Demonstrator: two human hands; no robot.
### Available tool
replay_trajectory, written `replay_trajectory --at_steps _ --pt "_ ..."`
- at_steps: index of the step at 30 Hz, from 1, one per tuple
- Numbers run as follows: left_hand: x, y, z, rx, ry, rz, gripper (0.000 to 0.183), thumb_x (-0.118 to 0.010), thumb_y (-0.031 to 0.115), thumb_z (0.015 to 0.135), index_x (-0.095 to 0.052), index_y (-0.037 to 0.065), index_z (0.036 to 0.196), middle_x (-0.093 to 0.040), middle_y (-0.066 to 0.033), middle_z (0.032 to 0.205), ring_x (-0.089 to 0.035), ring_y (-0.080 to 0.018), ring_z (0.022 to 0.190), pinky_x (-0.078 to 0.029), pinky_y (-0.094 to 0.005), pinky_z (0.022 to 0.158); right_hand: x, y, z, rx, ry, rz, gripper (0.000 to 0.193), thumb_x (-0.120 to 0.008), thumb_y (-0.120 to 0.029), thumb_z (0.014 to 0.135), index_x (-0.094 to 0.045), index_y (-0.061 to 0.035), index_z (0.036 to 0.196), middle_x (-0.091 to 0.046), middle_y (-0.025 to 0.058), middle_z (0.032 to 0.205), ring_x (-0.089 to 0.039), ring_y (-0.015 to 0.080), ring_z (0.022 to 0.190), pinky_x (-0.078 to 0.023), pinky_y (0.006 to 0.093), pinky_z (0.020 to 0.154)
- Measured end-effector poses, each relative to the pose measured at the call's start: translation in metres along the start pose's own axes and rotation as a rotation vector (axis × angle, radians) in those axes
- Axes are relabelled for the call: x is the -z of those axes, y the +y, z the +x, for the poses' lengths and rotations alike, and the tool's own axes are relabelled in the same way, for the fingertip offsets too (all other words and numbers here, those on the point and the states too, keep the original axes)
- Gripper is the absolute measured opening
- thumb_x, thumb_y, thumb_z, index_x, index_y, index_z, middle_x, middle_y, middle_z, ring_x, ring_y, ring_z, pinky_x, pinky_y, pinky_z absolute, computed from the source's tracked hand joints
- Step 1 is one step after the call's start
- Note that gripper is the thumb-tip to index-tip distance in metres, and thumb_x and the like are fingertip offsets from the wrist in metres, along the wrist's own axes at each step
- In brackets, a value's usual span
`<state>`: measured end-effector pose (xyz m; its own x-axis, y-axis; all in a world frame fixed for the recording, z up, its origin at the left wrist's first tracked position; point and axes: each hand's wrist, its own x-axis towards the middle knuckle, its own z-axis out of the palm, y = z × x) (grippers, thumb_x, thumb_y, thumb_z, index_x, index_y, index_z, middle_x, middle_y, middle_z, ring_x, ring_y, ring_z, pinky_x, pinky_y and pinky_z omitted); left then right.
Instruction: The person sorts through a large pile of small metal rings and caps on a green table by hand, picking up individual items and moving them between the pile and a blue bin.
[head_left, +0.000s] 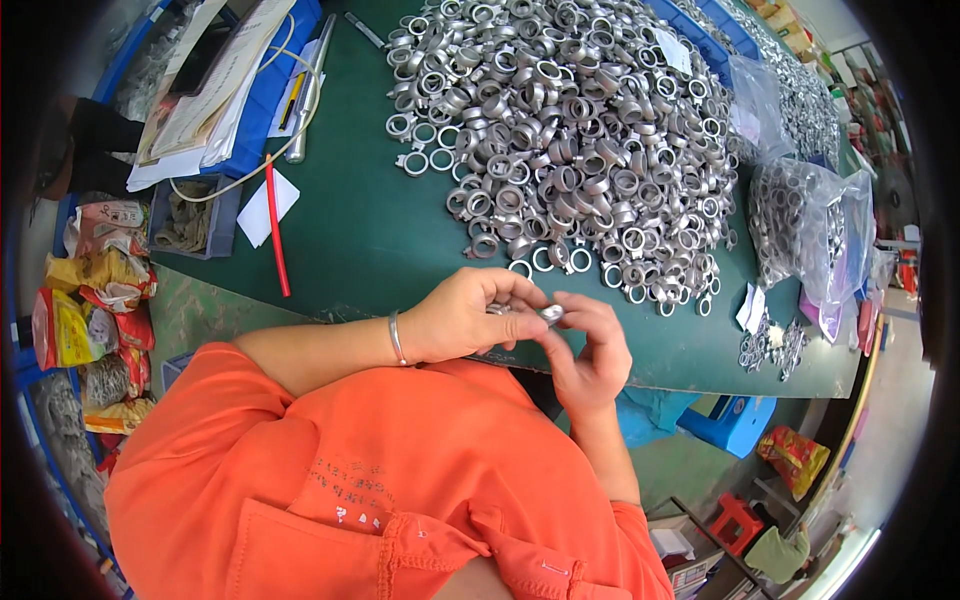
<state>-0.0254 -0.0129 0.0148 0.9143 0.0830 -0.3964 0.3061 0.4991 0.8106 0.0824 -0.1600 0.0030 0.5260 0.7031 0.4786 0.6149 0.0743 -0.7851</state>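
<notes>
Close to the table's front edge, my hands meet over a small shiny metal ring [551, 314]. My left hand [465, 315], with a bangle on its wrist, is closed, its thumb and fingers pressed round the metal. A second bit of grey metal [496, 309] shows between those fingers, mostly covered. Thumb and fingertips of my right hand [592, 350] pinch the ring from the other side. Just beyond both hands spreads a big heap of grey metal rings [590, 150], each with a small lug. A few loose rings [542, 259] lie at its near edge.
On the green table [345, 200] lie a red stick [275, 230] and a white paper [268, 210]. A blue bin with papers [200, 120] stands at left. To the right are a clear bag of rings [790, 220] and small metal parts [772, 348]. A blue stool [735, 425] stands below.
</notes>
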Motion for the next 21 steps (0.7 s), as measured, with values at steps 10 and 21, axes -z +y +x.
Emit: replay_trajectory --at_steps 10,21 --pt "0.012 -0.008 0.002 0.168 0.0 -0.409 0.023 -0.046 0.007 0.078 -0.056 -0.002 0.097 -0.06 -0.0126 0.085 -0.059 -0.0167 0.072 -0.046 -0.0237 0.046 -0.008 0.035 0.032 -0.014 -0.064 -0.521 0.013 -0.069 -0.006 0.071 -0.062 -0.004 0.081 -0.053 0.0083 0.073 -0.049 0.0278 0.065 -0.039 0.0365 0.064" --pt "-0.003 0.01 0.002 -0.014 0.136 -0.043 0.014 -0.065 0.008 0.082 -0.062 0.0 0.093 -0.059 -0.0023 0.082 -0.053 -0.0064 0.066 -0.037 -0.0169 0.049 0.005 0.01 0.011 -0.036 -0.133 0.054 0.01 -0.065 0.005 0.073 -0.061 -0.0012 0.079 -0.061 0.0078 0.078 -0.057 0.0186 0.067 -0.045 0.0263 0.06"
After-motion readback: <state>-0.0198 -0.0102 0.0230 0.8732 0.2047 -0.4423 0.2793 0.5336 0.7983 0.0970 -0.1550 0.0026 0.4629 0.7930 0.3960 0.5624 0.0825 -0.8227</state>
